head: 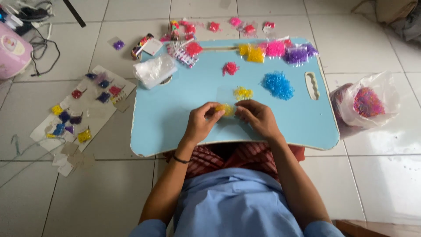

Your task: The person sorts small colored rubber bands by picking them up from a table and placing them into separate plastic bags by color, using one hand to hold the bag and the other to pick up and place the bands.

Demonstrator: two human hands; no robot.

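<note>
That pink case (pixel 12 49) at 9 o'clock is chopped off by the frame edge. The yellow clump (pixel 226 109) is mostly covered by fingertips, so can't tell what's pinched. Bits inside the bag (pixel 367 102) at 3 o'clock are way too tiny to make out.

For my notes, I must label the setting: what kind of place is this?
Probably a home floor used for craft sorting: white floor tiles, a light blue lap table, and small packets of coloured elastic bands.

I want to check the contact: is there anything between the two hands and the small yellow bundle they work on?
Nothing visible: the left hand and right hand both pinch the yellow bundle directly, over the blue lap table.
</note>
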